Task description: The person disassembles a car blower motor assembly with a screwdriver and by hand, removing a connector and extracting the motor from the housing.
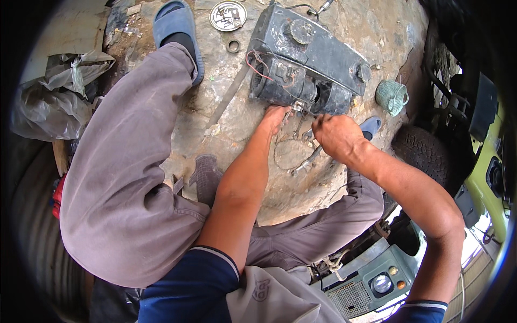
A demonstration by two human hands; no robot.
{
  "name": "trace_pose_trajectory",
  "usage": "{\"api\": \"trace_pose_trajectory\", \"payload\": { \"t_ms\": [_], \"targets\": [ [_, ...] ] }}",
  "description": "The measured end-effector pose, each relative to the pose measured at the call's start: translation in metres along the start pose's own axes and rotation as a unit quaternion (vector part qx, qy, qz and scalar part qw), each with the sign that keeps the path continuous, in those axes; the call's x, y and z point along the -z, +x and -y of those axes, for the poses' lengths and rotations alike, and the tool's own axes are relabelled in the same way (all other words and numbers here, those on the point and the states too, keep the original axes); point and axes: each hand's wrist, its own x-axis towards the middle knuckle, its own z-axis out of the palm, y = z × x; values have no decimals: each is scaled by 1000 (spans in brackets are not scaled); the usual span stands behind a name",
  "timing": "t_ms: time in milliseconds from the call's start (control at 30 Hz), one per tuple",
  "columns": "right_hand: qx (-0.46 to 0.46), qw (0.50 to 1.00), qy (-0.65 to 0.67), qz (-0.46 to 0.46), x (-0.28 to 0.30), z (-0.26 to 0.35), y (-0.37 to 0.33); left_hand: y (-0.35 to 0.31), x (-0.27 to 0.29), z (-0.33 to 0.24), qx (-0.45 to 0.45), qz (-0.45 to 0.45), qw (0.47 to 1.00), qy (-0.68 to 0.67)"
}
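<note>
A black, dusty metal unit (323, 54) with round caps, a cylinder on its near side and loose red wires (258, 67) lies tilted on the rocky ground in front of me. My left hand (276, 118) is at the near side of the cylinder, its fingers closed beside a small shiny metal fitting (298, 106); what they grip is hidden. Just right of it, my right hand (336, 132) is closed in a fist round a thin dark metal tool, mostly covered, reaching toward the fitting. Below the hands lie wrenches (308, 134) and another metal tool (300, 168).
A tin lid with small metal parts (228, 15) and a metal ring (233, 46) lie beyond the unit's left end. At right stand a teal woven cup (392, 97), a tyre (423, 153) and a vehicle's yellow-green body (487, 183). Plastic bags (51, 110) lie left.
</note>
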Motion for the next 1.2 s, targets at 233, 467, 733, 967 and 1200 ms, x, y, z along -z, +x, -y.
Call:
{"api": "trace_pose_trajectory", "payload": {
  "t_ms": [233,467,733,967,1200],
  "targets": [
    [-213,879,406,-130,6,-29,-3,0,-1,-3,-5,18,1000,-24],
    [-302,897,312,-82,29,-27,-4,3,0,2,-15,13,1000,-15],
    [-123,946,253,-161,18,-22,-20,0,0,-4,-13,23,1000,4],
    [-111,930,256,-238,-5,-20,-27,6,3,2,-1,14,999,-32],
    [-238,919,280,-145,-7,-10,-31,1,1,-3,-9,19,1000,-19]
  ]
}}
